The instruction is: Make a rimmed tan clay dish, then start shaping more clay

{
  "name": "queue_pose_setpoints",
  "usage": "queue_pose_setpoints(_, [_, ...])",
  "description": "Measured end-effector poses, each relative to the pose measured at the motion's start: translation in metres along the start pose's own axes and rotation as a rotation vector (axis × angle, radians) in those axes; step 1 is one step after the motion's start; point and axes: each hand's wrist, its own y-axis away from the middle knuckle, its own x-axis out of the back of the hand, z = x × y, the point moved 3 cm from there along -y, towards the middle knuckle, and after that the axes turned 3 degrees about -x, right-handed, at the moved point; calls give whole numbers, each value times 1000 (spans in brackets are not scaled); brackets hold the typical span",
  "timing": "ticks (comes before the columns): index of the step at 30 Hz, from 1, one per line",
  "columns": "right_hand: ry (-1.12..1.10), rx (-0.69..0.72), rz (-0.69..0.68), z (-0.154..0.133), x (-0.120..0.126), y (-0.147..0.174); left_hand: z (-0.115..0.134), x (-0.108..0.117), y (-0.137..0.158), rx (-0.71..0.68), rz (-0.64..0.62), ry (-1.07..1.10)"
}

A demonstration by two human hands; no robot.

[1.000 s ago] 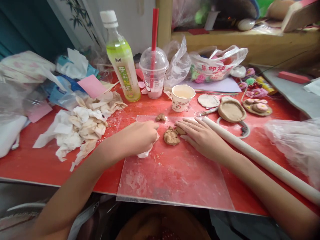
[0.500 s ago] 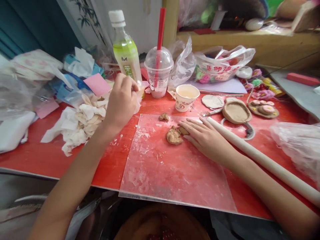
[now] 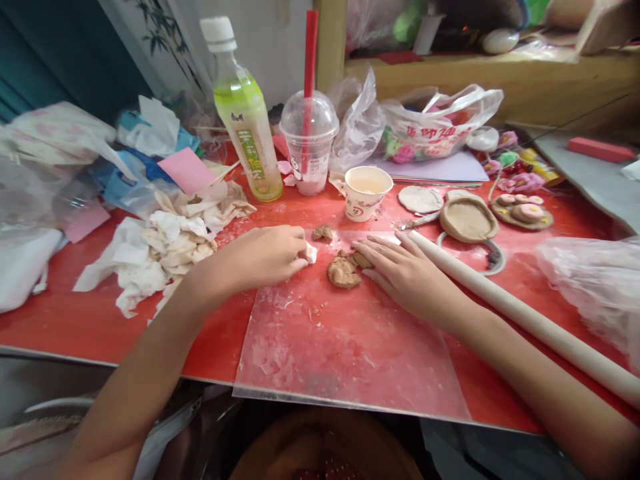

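My left hand [image 3: 275,257] is closed on a crumpled white tissue [image 3: 311,253], low over the far left part of the clear plastic sheet [image 3: 350,373]. Flat and with fingers stretched out, my right hand [image 3: 407,273] rests at the sheet's far right, touching a brown piece of clay [image 3: 362,260] that its fingers partly cover. Against that piece sits a rough clay lump [image 3: 343,271], and a smaller clay bit [image 3: 323,233] lies beyond it. Something white shows behind my right fingers.
A paper cup [image 3: 367,193], a tea bottle [image 3: 247,133] and a domed cup with straw [image 3: 309,143] stand at the back. Used tissues [image 3: 167,247] pile up left. A long pale tube [image 3: 525,320] lies right, below a shallow clay dish [image 3: 469,217].
My left hand has come down from in front of the bottle to the sheet, bringing the tissue near the clay. My right hand stays in place.
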Motion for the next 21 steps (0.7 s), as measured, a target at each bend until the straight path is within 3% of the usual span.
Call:
queue_pose_setpoints(5, [12, 4, -7, -1, 0, 0, 6, -3, -7, -47, -9, 120])
queue_pose_setpoints(8, [25, 12, -2, -1, 0, 0, 17, -4, -5, -158, -145, 164])
queue_pose_setpoints(10, [22, 10, 1, -1, 0, 0, 21, -5, -2, -159, -231, 238])
queue_pose_setpoints(14, [3, 1, 6, -2, 0, 0, 18, -6, -5, -40, -122, 191])
queue_pose_setpoints(16, [3, 6, 7, -2, 0, 0, 17, -6, -7, -55, -96, 122])
queue_pose_setpoints(19, [5, 9, 3, -1, 0, 0, 16, -4, -5, -114, -255, 176])
queue_pose_setpoints(21, [-8, 8, -7, -1, -1, 0, 10, 0, 0, -40, -319, 147])
